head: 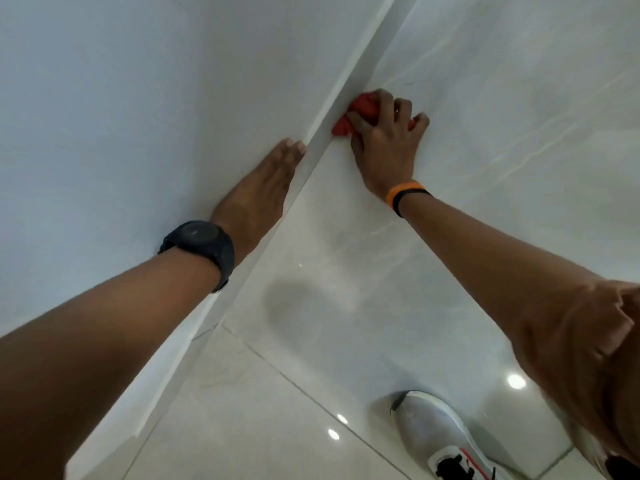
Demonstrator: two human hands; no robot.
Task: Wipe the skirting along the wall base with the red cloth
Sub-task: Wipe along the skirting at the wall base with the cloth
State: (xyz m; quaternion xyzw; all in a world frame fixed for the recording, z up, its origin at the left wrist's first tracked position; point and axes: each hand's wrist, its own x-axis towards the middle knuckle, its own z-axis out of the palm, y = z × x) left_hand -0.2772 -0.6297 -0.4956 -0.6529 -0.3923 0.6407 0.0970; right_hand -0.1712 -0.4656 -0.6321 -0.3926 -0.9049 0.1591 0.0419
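A pale skirting strip (341,95) runs diagonally from the lower left to the upper middle, where the white wall (121,116) meets the tiled floor. My right hand (386,142) is closed on a bunched red cloth (360,110) and presses it against the skirting's floor side. Most of the cloth is hidden under the fingers. My left hand (258,199) lies flat on the wall, fingers together, its tips touching the skirting's top edge just below and left of the cloth. It holds nothing. A black watch is on the left wrist and an orange band on the right.
Glossy light marble floor tiles (502,140) spread to the right of the skirting, with grout lines and ceiling-light reflections. My white shoe (438,434) stands on the floor at the bottom right. A knee in tan fabric (595,344) fills the right edge.
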